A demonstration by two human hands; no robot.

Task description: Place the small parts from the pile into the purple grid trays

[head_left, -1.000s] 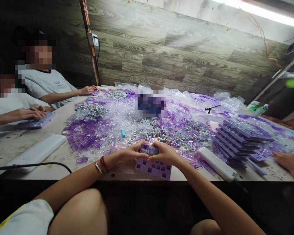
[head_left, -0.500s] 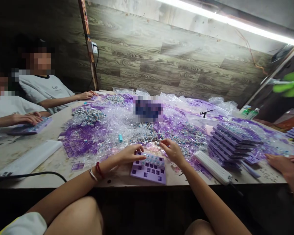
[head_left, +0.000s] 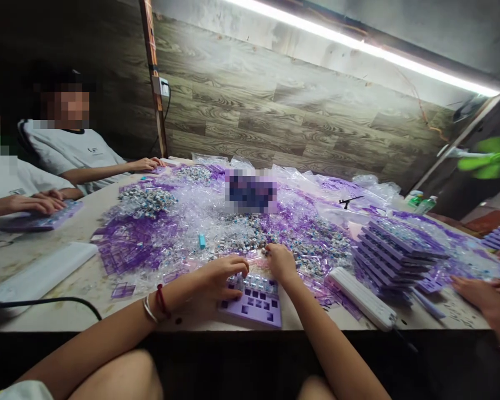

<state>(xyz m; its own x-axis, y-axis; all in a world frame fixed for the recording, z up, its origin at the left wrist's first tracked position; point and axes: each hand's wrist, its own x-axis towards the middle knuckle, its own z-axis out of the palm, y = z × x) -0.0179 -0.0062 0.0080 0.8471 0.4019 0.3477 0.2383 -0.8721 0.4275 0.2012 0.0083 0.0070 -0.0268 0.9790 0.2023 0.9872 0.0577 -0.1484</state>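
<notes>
A purple plate with square holes lies at the table's near edge, its far rows filled with clear and bluish small parts. My left hand rests over the plate's left side, fingers apart and curved, thumb on its surface, with nothing seen in it. Just beyond the plate's far right corner, my right hand reaches into the near edge of a heap of small switch-like parts. Its fingers are bent together at the heap, and what they hold, if anything, is too small to name.
Stacked purple plates stand at right beside a white power strip. A long white case and cable lie at left. Two people sit at left; another person's hands are at right. Purple frames and plastic bags lie beyond.
My right hand has moved slightly left and farther into the parts. My left hand has lowered its thumb onto the plate's left side. The whole view has shifted a little.
</notes>
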